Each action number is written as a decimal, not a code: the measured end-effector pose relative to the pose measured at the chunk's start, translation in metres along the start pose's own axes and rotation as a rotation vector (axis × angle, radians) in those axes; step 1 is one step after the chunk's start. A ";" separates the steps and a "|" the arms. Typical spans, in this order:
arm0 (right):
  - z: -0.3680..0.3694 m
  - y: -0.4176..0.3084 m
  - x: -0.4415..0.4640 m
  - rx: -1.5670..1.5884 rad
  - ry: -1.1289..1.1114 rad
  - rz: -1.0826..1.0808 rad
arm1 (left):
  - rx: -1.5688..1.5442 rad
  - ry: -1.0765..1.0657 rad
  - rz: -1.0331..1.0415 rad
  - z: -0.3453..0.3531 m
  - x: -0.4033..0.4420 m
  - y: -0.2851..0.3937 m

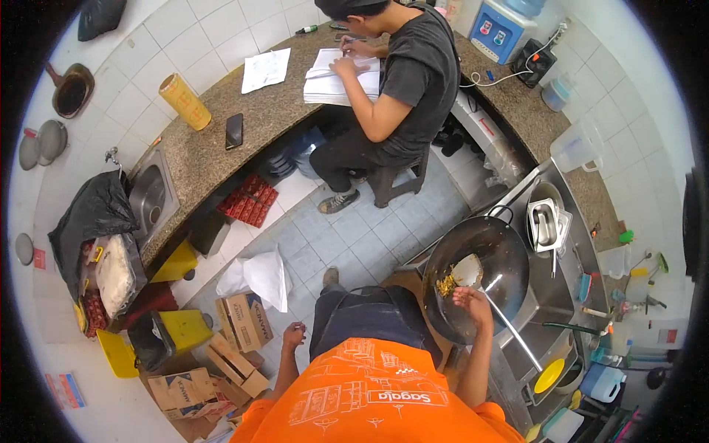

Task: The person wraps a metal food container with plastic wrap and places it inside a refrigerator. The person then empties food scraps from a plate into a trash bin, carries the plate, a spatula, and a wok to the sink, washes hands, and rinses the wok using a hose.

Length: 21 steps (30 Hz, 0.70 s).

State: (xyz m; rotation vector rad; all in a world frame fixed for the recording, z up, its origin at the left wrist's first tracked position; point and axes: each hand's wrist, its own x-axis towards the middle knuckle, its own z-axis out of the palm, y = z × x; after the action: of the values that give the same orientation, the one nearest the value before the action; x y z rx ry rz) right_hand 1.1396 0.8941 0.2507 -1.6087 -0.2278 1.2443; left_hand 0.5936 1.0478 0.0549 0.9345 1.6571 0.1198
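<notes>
My right hand (473, 304) is over the near side of a large dark wok (506, 251), palm turned up, fingers stretched out and nothing visible in them. Beside it runs the long metal handle of a wok spatula (468, 271), whose broad blade rests in the wok. Some chopped yellowish food (445, 286) lies by the blade. The handle slopes toward a yellow round piece (549, 375) near the sink's edge. My left hand (294, 335) hangs low by my side with its fingers curled; I see nothing in it.
Across from me a person (413, 74) sits on a stool (399, 181), writing on papers (341, 77) at the granite counter (199, 159). Metal pans (546, 225) stand right of the wok. Cardboard boxes (244, 323) and a white bag (266, 277) are on the floor at left.
</notes>
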 end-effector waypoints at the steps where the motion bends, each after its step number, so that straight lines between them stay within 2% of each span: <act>1: 0.000 -0.005 -0.004 0.002 0.006 -0.001 | -0.011 -0.007 0.001 0.000 -0.002 -0.001; 8: 0.035 -0.070 -0.037 0.103 -0.002 -0.145 | 0.000 -0.032 -0.055 -0.001 0.007 -0.011; 11: 0.067 -0.124 -0.061 -0.026 -0.008 -0.221 | 0.000 -0.049 -0.011 -0.005 0.002 -0.007; 15: 0.121 -0.212 -0.112 -0.145 -0.256 -0.413 | 0.108 -0.055 -0.015 -0.008 0.005 0.004; 19: 0.165 -0.279 -0.179 -0.135 -0.641 -0.478 | 0.024 -0.091 0.007 -0.011 0.033 -0.016; 21: 0.180 -0.307 -0.215 -0.275 -0.862 -0.553 | 0.030 -0.169 0.055 -0.016 0.050 -0.023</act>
State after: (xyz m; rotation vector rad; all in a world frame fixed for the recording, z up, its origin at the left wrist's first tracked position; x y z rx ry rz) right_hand 1.0277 0.9941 0.6387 -1.0067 -1.3320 1.4139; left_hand 0.5674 1.0695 0.0091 0.9863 1.4815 0.0522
